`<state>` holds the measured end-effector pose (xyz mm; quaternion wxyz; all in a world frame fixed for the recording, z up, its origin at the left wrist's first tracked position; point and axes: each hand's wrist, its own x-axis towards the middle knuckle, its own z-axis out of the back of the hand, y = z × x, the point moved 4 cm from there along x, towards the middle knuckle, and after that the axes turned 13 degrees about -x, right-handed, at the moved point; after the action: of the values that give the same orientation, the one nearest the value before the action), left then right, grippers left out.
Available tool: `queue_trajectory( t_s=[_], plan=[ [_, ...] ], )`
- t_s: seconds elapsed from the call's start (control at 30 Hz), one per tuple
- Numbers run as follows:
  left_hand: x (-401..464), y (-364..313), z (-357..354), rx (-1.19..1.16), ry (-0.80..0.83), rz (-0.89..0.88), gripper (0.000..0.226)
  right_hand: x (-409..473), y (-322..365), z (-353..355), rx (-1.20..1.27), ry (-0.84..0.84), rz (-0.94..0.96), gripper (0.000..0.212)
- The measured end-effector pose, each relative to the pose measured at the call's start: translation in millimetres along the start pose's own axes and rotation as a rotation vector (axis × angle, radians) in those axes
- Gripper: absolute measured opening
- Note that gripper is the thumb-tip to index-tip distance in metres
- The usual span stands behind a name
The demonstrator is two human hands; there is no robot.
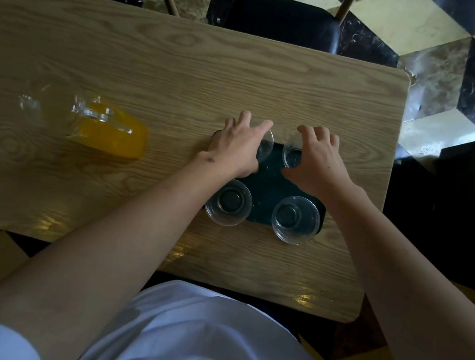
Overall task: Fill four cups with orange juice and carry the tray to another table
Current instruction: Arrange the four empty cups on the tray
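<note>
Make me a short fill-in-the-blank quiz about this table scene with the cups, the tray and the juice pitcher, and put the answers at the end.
1. The number of clear cups on the dark tray is ____.
2. The pitcher holds juice of the colour ____.
3. The near left cup and near right cup hold ____ juice.
4. The left hand and right hand are over the two ____ cups.

Answers: four; orange; no; far

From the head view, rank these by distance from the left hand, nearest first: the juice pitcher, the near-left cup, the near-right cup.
From the left hand:
1. Near-left cup, just below the wrist, on the tray's near-left corner.
2. Near-right cup, tray's near-right corner.
3. Juice pitcher, far left on the table.
</note>
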<state>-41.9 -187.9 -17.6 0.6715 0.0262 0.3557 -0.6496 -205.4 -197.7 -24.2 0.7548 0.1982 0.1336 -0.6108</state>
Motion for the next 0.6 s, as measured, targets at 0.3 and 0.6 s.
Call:
queue_trajectory(
  t_s=[0.3, 0.6],
  plan=[
    [-2, 7, 5, -0.073, 0.022, 0.042, 0.117, -4, -2, 4, 0.018, 0.021, -0.029, 0.108],
    [-72, 11, 69, -0.389, -0.838, -0.397, 0.043, -32, 25, 48, 0.237, -0.322, -0.062, 0.064]
  ],
)
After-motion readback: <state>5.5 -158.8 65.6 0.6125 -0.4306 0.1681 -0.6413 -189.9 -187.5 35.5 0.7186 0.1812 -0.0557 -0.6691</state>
